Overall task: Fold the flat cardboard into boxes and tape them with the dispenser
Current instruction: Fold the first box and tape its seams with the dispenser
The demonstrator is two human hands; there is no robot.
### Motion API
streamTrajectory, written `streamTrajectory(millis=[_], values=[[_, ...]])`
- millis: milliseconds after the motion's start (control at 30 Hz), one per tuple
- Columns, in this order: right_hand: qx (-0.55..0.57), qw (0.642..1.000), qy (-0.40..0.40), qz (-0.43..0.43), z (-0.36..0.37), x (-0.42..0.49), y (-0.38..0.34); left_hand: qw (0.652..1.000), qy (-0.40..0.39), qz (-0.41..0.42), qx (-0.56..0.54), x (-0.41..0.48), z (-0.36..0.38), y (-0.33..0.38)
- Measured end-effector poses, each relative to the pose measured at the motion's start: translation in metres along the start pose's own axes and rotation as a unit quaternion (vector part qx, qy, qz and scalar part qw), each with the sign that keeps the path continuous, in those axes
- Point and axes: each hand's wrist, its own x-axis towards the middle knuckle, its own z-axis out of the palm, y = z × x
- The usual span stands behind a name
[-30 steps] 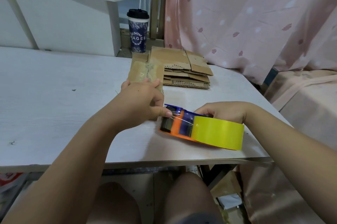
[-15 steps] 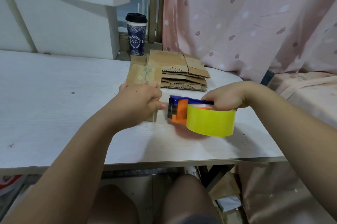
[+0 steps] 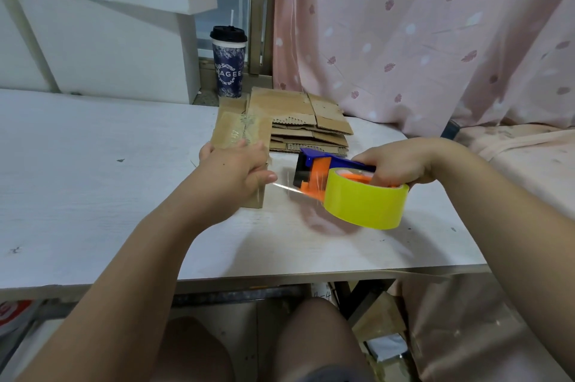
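Cardboard box (image 3: 243, 130), small and brown, lies on the white table (image 3: 93, 182) near its middle, with clear tape already across its top. Left hand (image 3: 231, 173) sits on the box's near end, fingers curled over it in a grip, thumb sticking out right toward the dispenser (image 3: 312, 171).

A thin strip of clear tape (image 3: 283, 186) runs from the thumb tip to the dispenser mouth. The strip is blurry, so I cannot tell whether it touches the box side.

Right hand (image 3: 396, 163) is clenched round the dispenser's handle, fingers wrapped under the blue top bar. The dispenser is blue and orange, held just right of the box and raised off the table, casting a shadow below. Yellow roll (image 3: 365, 205) is mounted on it, facing the camera.

Stack (image 3: 311, 124) of flat cardboard lies at the table's far edge, just behind the box and the dispenser. Dark lidded cup (image 3: 229, 67) with a straw stands behind the stack, on the sill. White blocks (image 3: 109, 48) far left, pink dotted curtain (image 3: 404, 39) far right.
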Motion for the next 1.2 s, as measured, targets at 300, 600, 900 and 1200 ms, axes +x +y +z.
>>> streamTrajectory(millis=[300,600,900,1200], values=[[0.014,0.997,-0.005,-0.075,-0.001,-0.004,0.01,0.999,0.004,-0.013,-0.043,0.003,0.0,-0.009],[0.077,0.984,-0.155,-0.051,0.007,0.001,0.016,1.0,0.002,0.008,-0.014,-0.001,0.0,-0.006],[0.095,0.963,-0.239,-0.077,0.016,0.003,0.015,0.999,0.015,0.031,-0.025,0.0,0.002,-0.014],[-0.028,0.971,-0.129,-0.198,0.028,0.005,0.009,0.996,0.043,0.036,-0.069,0.0,0.004,-0.019]])
